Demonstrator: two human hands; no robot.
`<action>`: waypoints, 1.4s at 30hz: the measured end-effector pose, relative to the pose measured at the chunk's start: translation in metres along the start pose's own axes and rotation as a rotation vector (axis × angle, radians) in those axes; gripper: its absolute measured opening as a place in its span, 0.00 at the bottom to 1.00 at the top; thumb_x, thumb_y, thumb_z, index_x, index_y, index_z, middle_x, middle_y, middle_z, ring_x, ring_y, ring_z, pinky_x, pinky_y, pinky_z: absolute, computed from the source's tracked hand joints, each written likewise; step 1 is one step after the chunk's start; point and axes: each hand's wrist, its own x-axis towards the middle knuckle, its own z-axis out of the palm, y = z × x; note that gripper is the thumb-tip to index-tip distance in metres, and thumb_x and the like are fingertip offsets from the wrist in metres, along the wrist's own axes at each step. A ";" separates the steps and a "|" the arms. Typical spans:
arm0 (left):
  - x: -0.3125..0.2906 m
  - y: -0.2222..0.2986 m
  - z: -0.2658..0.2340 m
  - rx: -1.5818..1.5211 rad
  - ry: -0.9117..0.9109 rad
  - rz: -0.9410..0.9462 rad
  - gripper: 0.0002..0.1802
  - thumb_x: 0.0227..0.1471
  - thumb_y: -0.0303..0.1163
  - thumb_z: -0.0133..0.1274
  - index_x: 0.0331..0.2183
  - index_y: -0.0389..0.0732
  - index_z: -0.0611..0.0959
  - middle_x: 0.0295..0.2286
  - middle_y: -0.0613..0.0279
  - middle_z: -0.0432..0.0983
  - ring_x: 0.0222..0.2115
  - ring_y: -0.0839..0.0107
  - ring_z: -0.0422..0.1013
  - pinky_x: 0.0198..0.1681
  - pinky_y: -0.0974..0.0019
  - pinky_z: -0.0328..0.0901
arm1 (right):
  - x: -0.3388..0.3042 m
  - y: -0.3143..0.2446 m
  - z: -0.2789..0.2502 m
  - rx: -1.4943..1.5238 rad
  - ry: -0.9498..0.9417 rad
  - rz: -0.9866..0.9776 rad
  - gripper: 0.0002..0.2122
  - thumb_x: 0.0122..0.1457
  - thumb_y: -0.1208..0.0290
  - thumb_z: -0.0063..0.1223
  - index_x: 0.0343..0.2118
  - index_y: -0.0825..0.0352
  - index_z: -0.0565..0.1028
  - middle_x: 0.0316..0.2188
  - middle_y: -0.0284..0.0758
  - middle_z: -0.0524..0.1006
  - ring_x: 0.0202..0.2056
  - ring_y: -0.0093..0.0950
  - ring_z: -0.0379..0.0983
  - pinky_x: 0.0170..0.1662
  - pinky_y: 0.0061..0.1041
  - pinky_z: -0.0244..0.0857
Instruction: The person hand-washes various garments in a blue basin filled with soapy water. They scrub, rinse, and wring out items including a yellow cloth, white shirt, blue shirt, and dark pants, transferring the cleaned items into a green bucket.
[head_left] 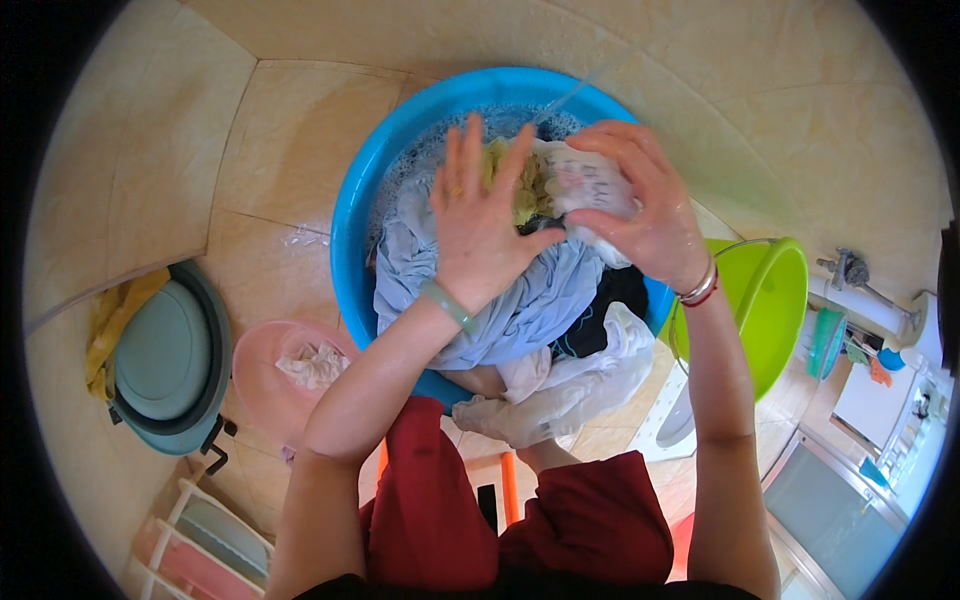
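Note:
A large blue basin (347,225) holds sudsy water and a heap of wet laundry. Over the heap my left hand (480,215) is open, its fingers spread, with a pale green bangle at the wrist. My right hand (655,205) is closed around a bunched white printed cloth (590,187). Beside that cloth, partly behind my left fingers, shows a yellow-green cloth (528,185). Light blue fabric (540,310) lies under my hands, a black garment (615,300) to its right. A thin white cloth (575,385) hangs over the basin's near rim.
At the left are a pink basin (262,370) with a crumpled pale cloth (313,366), and a grey-green tub (165,350) with yellow fabric (120,320). A lime-green bucket (780,300) stands close on the right, near a wall tap (850,268). Tiled walls curve round the far side.

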 end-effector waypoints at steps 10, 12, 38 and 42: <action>0.036 -0.027 0.029 -0.172 0.074 0.222 0.27 0.36 0.24 0.60 0.44 0.45 0.76 0.47 0.56 0.73 0.46 0.54 0.70 0.45 0.52 0.64 | -0.033 0.059 0.082 -0.368 0.168 0.596 0.29 0.46 0.68 0.61 0.55 0.56 0.68 0.43 0.35 0.77 0.41 0.36 0.74 0.40 0.38 0.64; 0.037 -0.034 0.030 0.119 0.042 0.325 0.34 0.38 0.29 0.62 0.51 0.54 0.73 0.55 0.54 0.63 0.53 0.51 0.62 0.49 0.44 0.61 | -0.027 0.065 0.081 -0.483 0.244 0.483 0.26 0.44 0.71 0.60 0.50 0.55 0.71 0.39 0.30 0.77 0.40 0.34 0.72 0.38 0.39 0.62; 0.060 -0.098 0.143 0.183 -0.394 -0.024 0.27 0.55 0.51 0.44 0.50 0.44 0.77 0.53 0.47 0.67 0.53 0.48 0.63 0.57 0.43 0.54 | -0.059 0.187 0.199 -0.429 -0.222 0.771 0.26 0.60 0.64 0.44 0.61 0.63 0.60 0.52 0.48 0.71 0.50 0.44 0.70 0.54 0.44 0.63; 0.059 -0.090 0.131 0.251 -0.482 0.265 0.26 0.54 0.41 0.48 0.52 0.39 0.73 0.56 0.46 0.62 0.59 0.48 0.55 0.63 0.48 0.48 | -0.067 0.207 0.188 -0.329 -0.202 0.619 0.28 0.59 0.58 0.48 0.61 0.62 0.61 0.54 0.44 0.69 0.53 0.43 0.67 0.57 0.42 0.60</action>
